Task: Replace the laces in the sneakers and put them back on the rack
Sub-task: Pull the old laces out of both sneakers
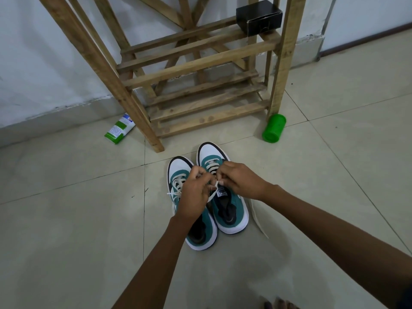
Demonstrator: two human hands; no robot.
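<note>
Two teal-and-white sneakers stand side by side on the tiled floor, toes toward the wooden rack point(200, 63). Over the right sneaker point(229, 208), both hands meet at its tongue. My left hand point(196, 192) pinches one end of its white lace point(213, 194), and my right hand point(240, 181) pinches the other end close by. The left sneaker point(178, 170) sits partly under my left hand, its white lace loosely threaded with an end hanging off to the left. Another white lace point(258, 219) trails on the floor to the right of the pair.
A black box point(258, 17) sits on the rack's upper slats. A green cylinder point(273, 128) lies by the rack's right leg. A green-and-white carton point(120, 129) lies by the left leg. White walls stand behind. Toes point(278, 304) show at the bottom edge.
</note>
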